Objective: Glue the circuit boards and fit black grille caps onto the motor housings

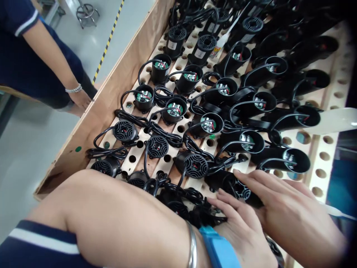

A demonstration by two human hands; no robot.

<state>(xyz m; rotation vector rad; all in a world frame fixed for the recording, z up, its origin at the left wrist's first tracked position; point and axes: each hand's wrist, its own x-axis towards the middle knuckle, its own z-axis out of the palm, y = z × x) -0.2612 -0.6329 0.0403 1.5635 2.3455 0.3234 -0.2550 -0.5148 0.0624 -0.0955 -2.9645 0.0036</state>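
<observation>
A wooden crate holds a perforated wooden rack full of several black cylindrical motor housings with coiled black cords. My left hand, with a silver bangle and a blue wrist strap, lies with fingers stretched flat over a housing with a grilled cap at the near edge. My right hand rests beside it on the same unit, fingers extended and together. Farther housings stand open-topped and show green circuit boards; nearer ones have grilled caps.
Another person in a dark blue shirt stands at the left, one hand with a bracelet resting by the crate's wooden side. Grey floor with a yellow-black striped line runs beyond. A metal stool base stands at the top left.
</observation>
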